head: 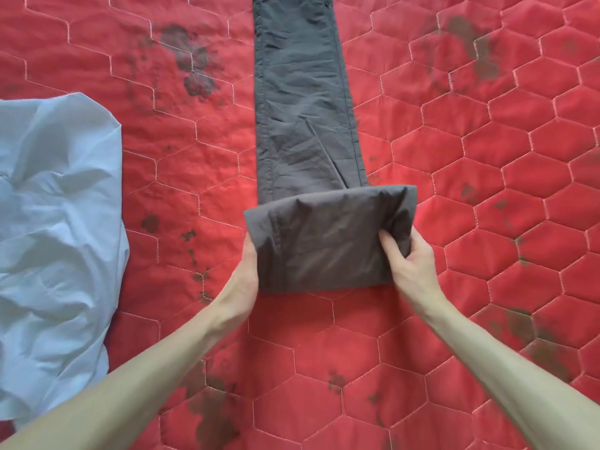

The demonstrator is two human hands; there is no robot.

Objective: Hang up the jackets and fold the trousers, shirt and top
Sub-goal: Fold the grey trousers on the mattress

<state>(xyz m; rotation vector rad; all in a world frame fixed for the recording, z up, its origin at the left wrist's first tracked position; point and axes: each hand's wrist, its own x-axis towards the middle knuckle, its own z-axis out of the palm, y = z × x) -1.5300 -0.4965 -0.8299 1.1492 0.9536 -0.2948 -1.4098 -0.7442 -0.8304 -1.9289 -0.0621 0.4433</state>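
A person's view down onto a bed covered by a red quilt (487, 190) stitched in hexagons and marked with dark blotches. One pair of dark grey trousers (305, 108) lies in the middle, legs stacked into a single long strip that runs away from the viewer and off the top edge. The near end of the strip is turned over into a thick folded bundle (324, 241) resting on the rest of the trousers.

Two bare hands hold that bundle, one at each side. The left hand (248, 264) has its grip wrapped around the left edge, with the fingers hidden beneath the cloth. The right hand (410, 258) has its grip clamped on the right edge, the thumb pressing on top and the fingers curled around the side.

The step in hand appears to be folding the trousers, about a third done. The next move likely calls for turning the bundle over again towards the far end, keeping both edges level so the layers stay square.

One pale blue garment (55, 238), crumpled and unfolded, lies at the left edge of the quilt, well apart from the trousers; whether it is the shirt or the top cannot be told. No jackets or hangers are in view
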